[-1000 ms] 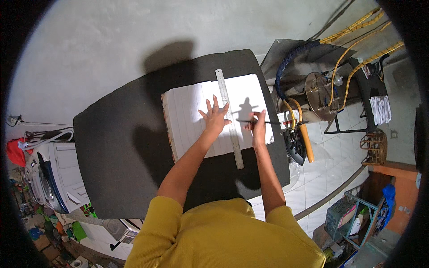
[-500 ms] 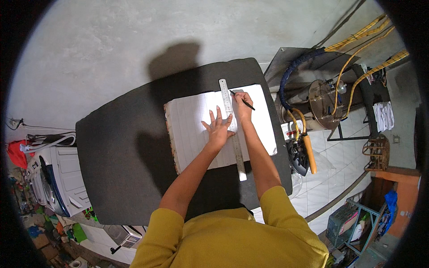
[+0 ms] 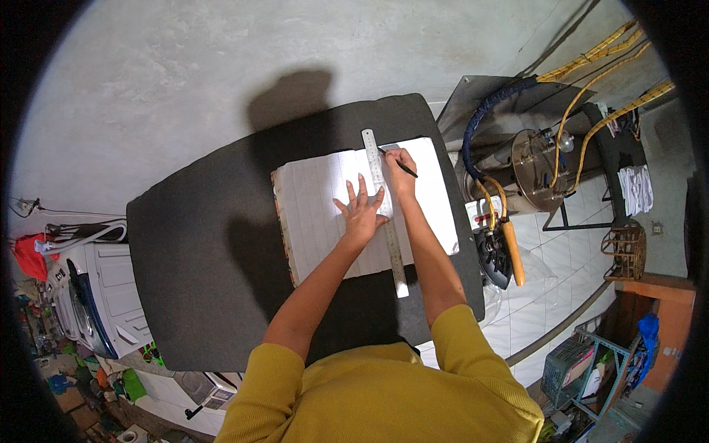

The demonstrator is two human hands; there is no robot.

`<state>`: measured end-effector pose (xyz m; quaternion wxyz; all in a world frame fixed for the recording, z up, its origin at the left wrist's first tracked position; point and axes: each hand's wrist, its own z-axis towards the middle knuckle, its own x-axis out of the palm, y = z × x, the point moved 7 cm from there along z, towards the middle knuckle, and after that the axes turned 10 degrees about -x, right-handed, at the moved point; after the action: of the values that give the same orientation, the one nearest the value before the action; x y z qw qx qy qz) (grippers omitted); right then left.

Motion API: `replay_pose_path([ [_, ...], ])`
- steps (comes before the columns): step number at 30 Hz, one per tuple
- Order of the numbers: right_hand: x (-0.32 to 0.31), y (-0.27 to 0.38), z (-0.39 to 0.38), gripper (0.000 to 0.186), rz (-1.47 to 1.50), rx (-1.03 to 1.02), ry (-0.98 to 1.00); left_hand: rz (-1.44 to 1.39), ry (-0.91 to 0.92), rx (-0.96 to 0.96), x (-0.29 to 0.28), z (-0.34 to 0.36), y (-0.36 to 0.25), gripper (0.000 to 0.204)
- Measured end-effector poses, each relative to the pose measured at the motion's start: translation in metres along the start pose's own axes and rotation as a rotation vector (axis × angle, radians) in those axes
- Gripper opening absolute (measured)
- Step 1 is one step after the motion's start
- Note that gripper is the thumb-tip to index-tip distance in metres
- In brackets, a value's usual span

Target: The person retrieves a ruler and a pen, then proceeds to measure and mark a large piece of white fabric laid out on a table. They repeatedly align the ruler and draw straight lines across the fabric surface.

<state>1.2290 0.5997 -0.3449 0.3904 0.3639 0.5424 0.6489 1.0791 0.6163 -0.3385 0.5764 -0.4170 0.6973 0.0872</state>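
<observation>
An open book with ruled pages [image 3: 310,214] lies on a dark grey padded table [image 3: 192,258]. A long metal ruler [image 3: 396,264] crosses its right part, running from beyond the far edge to past the near edge. My left hand [image 3: 360,214] is spread flat, pressing on the page and the ruler with its fingers apart. In my right hand [image 3: 401,171] is a black pen [image 3: 407,170], pinched between the fingers. Its tip end sits close to the ruler's right edge, near the far side of the page; whether it touches the paper I cannot tell.
Right of the table, an iron with a wooden handle [image 3: 512,255] stands beside a metal boiler [image 3: 535,170] with yellow hoses. A white washing machine [image 3: 111,288] is at the left. A grey wall [image 3: 185,88] rises behind the table.
My right hand and the pen have shifted very slightly to the left and toward the far side. My left hand, the ruler and the book look unmoved.
</observation>
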Motion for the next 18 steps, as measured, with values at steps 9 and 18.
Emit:
replay_pose_path([
  [9,-0.010,0.022,-0.006,0.011,-0.253,-0.158,0.248,0.024,0.012,0.003,-0.004,-0.002,-0.006,0.075],
  [18,-0.068,0.068,-0.126,0.016,-0.505,-0.050,0.499,0.064,-0.015,-0.023,-0.001,-0.001,-0.001,0.075],
])
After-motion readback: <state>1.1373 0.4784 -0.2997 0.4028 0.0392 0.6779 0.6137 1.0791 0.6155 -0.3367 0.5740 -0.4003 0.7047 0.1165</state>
